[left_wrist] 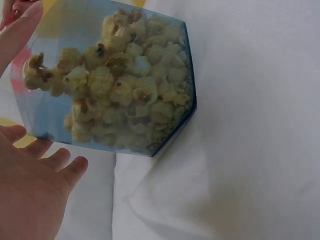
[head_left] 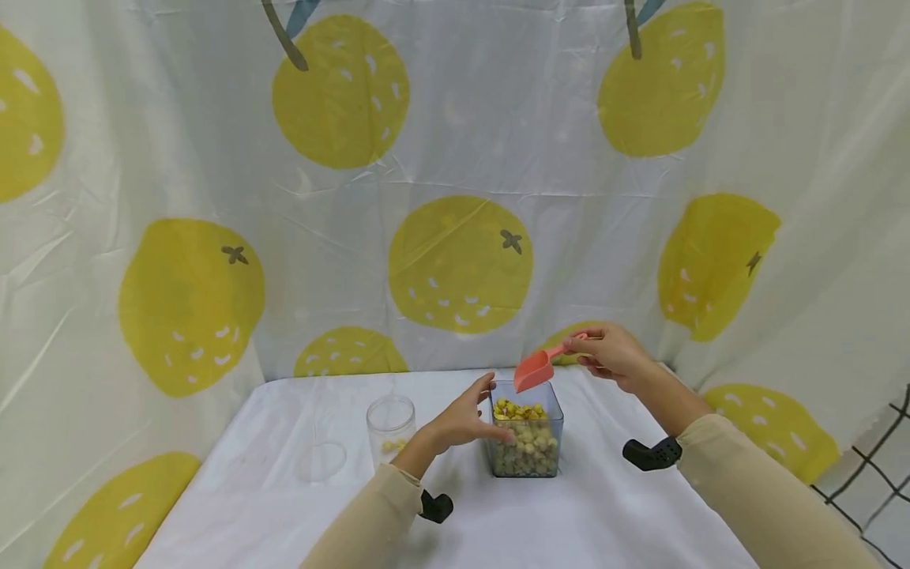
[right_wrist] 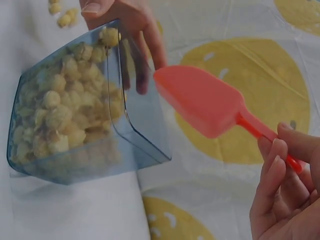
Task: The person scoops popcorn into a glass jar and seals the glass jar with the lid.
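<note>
A clear bluish square container (head_left: 498, 468) stands on the white cloth, partly filled with popcorn (head_left: 528, 442). My left hand (head_left: 458, 420) holds its left side, thumb at the front and fingers spread round toward the back. Above the container's opening is a red plastic scoop (head_left: 532, 371), pinched by its handle in my right hand (head_left: 613, 354). The scoop's bowl points down and left; in the right wrist view its underside (right_wrist: 200, 100) faces the camera and its tip is beside the rim.
Left of the container stands a clear round jar (head_left: 389, 415) with a few pieces of popcorn low inside, partly behind my left wrist. Farther left lies a clear round lid (head_left: 323, 461) on the white tablecloth (head_left: 242, 506). A fruit-patterned curtain (head_left: 455, 174) hangs behind the table.
</note>
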The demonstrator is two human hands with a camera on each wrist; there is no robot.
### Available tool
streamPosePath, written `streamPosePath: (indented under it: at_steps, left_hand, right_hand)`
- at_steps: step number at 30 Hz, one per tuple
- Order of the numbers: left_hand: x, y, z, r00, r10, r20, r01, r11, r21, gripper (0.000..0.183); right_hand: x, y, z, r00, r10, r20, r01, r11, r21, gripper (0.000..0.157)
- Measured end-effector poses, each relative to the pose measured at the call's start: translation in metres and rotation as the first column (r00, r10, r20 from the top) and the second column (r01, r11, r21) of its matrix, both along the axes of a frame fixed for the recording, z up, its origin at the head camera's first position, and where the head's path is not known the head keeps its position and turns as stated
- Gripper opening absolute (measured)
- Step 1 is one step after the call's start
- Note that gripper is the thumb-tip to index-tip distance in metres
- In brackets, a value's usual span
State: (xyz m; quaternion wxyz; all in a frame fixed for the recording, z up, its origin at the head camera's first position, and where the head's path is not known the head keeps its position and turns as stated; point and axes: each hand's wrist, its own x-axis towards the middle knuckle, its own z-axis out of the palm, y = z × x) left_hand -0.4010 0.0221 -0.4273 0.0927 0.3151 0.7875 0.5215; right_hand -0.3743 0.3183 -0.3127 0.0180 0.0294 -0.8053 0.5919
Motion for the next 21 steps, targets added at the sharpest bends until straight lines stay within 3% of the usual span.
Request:
streamPosePath:
  at_steps: [6, 12, 18, 21]
  left_hand:
    - [-0.001, 0.010, -0.010, 0.999, 0.013, 0.041, -0.015, 0.998, 0.053, 0.113]
    - [-0.002, 0.011, -0.014, 0.997, 0.005, 0.072, -0.012, 0.995, 0.101, 0.109]
    - [-0.004, 0.011, -0.014, 0.997, -0.010, 0.071, 0.001, 0.991, 0.132, 0.107]
    - [-0.004, 0.011, -0.013, 0.997, -0.010, 0.072, 0.000, 0.991, 0.132, 0.105]
  right_hand:
    - [-0.001, 0.005, -0.008, 0.999, 0.015, -0.029, -0.013, 0.998, 0.067, 0.028]
    - [-0.002, 0.002, -0.003, 0.996, 0.054, -0.074, -0.035, 0.971, 0.237, 0.032]
    - [-0.002, -0.013, 0.014, 0.980, 0.144, -0.137, -0.071, 0.896, 0.438, 0.029]
    - [-0.002, -0.022, 0.018, 0.966, 0.204, -0.159, -0.090, 0.842, 0.532, 0.020]
